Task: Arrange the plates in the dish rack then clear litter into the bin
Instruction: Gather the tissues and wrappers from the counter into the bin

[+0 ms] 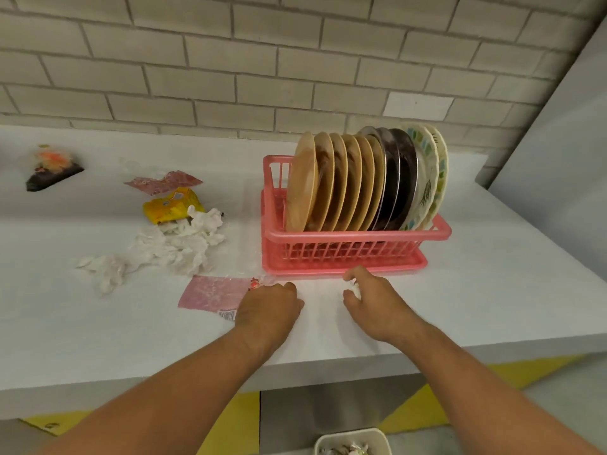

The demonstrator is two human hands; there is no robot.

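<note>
My left hand (267, 310): lower centre, curled over pink wrapper (212, 292); whether gripping, I cannot tell.
My right hand (371, 303): pinches white scrap (356, 290).
Plates (354, 182): upright in pink rack (345, 251), centre right.

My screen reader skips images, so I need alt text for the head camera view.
Two hands work on a white counter: the left hand grips a pink wrapper, the right hand pinches a white scrap. Behind them a pink dish rack holds plates on edge; crumpled tissues and a yellow packet lie to its left.
</note>
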